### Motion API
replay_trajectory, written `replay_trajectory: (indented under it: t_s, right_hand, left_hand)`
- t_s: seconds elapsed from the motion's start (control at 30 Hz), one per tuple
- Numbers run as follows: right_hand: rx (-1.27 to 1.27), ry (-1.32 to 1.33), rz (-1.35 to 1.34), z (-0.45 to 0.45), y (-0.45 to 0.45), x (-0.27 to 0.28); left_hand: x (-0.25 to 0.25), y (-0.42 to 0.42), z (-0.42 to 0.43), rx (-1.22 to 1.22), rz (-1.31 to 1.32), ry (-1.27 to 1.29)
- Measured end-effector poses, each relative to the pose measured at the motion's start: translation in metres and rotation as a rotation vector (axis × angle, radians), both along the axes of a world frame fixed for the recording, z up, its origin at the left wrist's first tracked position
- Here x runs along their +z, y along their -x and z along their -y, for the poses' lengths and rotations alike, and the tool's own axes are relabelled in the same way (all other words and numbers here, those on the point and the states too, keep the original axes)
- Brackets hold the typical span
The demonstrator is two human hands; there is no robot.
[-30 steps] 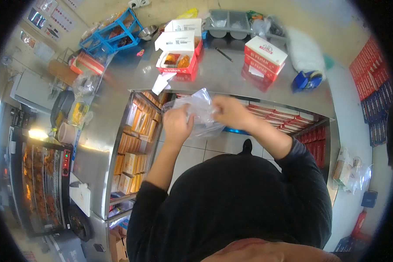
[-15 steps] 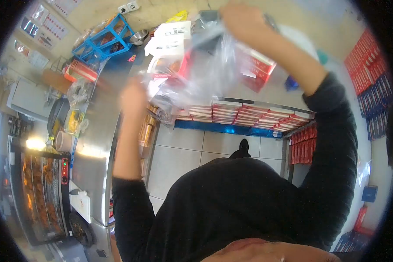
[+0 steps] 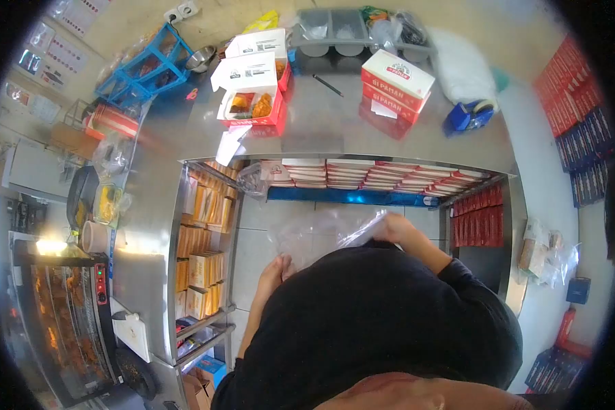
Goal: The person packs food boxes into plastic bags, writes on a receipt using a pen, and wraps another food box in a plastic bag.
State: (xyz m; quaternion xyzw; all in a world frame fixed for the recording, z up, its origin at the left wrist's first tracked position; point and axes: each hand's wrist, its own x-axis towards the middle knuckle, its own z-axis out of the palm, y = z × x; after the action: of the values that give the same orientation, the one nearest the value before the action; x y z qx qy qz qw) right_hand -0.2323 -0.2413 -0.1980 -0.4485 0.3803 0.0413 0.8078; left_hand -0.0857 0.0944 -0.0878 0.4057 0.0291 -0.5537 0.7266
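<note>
A clear plastic bag (image 3: 314, 232) stretches between my hands, low in front of my body. My left hand (image 3: 277, 270) is closed on its left side. On the other side, the fingers of my right hand (image 3: 393, 229) grip the bag near its edge. Beyond, on the steel counter, an open red and white food box (image 3: 253, 117) shows fried food inside. Another open box (image 3: 280, 65) stands behind it. To the right, closed boxes (image 3: 398, 78) are stacked, with a white slip against their front. A pen (image 3: 327, 85) lies between the boxes.
A blue tape dispenser (image 3: 471, 117) sits at the counter's right. Grey bins (image 3: 331, 27) line the back, near a blue basket (image 3: 147, 68) and metal bowl (image 3: 200, 59). Folded boxes (image 3: 383, 179) fill the lower shelf. A lit food warmer (image 3: 61, 314) stands at left.
Both hands have come down from over the counter to in front of my body, bringing the plastic bag along. The boxes on the counter are now uncovered to view.
</note>
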Motion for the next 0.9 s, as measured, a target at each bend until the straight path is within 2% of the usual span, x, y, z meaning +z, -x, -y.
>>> replay_trajectory:
  t_s: [0.03,0.07,0.1,0.13,0.17,0.2,0.23,0.27,0.3,0.33,0.37,0.43,0.47,0.5,0.53,0.57,0.6,0.63,0.67,0.7,0.73,0.77,0.8,0.83,0.87,0.9]
  right_hand:
    - [-0.299,-0.389,0.157,0.004,-0.014,0.002]
    - [-0.443,-0.346,0.220,0.009,-0.028,0.036]
    - [-0.382,-0.290,0.299,0.015,-0.035,0.071]
    - [-0.214,-0.046,0.319,0.011,-0.035,0.111]
    - [-0.216,-0.049,0.320,0.007,-0.033,0.148]
    - [0.210,0.533,0.328,0.002,-0.031,0.180]
    - [0.645,1.103,0.302,-0.002,-0.030,0.192]
    - [0.792,1.213,0.314,0.000,-0.029,0.175]
    - [0.787,1.204,0.307,0.005,-0.029,0.157]
    - [0.512,1.198,0.231,0.015,-0.030,0.142]
    - [0.245,1.181,0.155,0.028,-0.030,0.134]
    - [-0.445,-0.046,0.505,0.051,-0.038,0.154]
    - [-0.423,-0.029,0.561,0.049,-0.037,0.175]
    - [-0.418,-0.037,0.549,0.052,-0.032,0.172]
    - [-0.137,-0.008,0.560,0.054,-0.027,0.166]
    - [0.144,0.018,0.572,0.057,-0.025,0.162]
    - [0.405,0.487,0.417,0.058,-0.028,0.176]
    - [0.665,0.787,0.279,0.064,-0.032,0.193]
    - [0.691,0.844,0.200,0.073,-0.036,0.182]
    - [0.717,0.903,0.119,0.083,-0.040,0.171]
    - [0.725,0.897,0.119,0.091,-0.047,0.168]
    - [0.322,0.522,0.334,0.097,-0.056,0.166]
    - [-0.083,0.134,0.515,0.105,-0.065,0.165]
    - [-0.074,0.128,0.509,0.119,-0.075,0.167]
    - [-0.191,0.191,0.351,0.135,-0.088,0.169]
    - [-0.306,0.255,0.191,0.151,-0.102,0.171]
  left_hand:
    - [0.017,-0.003,0.012,-0.015,-0.054,0.016]
    - [0.018,-0.011,0.018,-0.015,-0.056,0.019]
    - [0.020,-0.024,0.019,-0.328,0.774,-0.357]
    - [0.021,-0.037,0.015,-0.634,1.608,-0.737]
    - [0.005,-0.060,-0.001,-0.273,1.541,-0.718]
    - [-0.011,-0.079,-0.013,0.072,1.450,-0.686]
    - [0.013,-0.079,-0.004,0.056,1.452,-0.689]
    - [0.056,-0.076,0.014,0.312,0.906,-0.394]
    - [0.082,-0.075,0.025,0.529,0.340,-0.100]
    - [0.085,-0.072,0.023,0.524,0.336,-0.101]
    - [0.085,-0.065,0.017,0.196,0.298,-0.043]
    - [0.079,-0.060,0.026,-0.117,0.247,0.024]
    - [0.071,-0.059,0.038,-0.334,0.881,-0.254]
    - [0.063,-0.061,0.048,-0.557,1.507,-0.550]
    - [0.050,-0.075,0.052,-0.502,1.658,-0.656]
    - [0.030,-0.096,0.049,-0.202,1.420,-0.654]
    - [0.019,-0.114,0.051,0.087,1.175,-0.640]
    - [0.048,-0.123,0.071,0.323,0.641,-0.511]
    - [0.078,-0.116,0.102,0.492,0.450,-0.301]
    - [0.078,-0.127,0.113,0.498,0.447,-0.308]
    - [0.078,-0.139,0.122,0.353,0.371,-0.138]
    - [0.077,-0.149,0.133,0.210,0.292,0.033]
    - [0.076,-0.157,0.150,0.217,0.287,0.028]
    - [0.074,-0.166,0.168,0.159,0.642,-0.200]
    - [0.073,-0.176,0.187,0.087,0.991,-0.434]
    - [0.067,-0.191,0.207,0.091,0.985,-0.444]
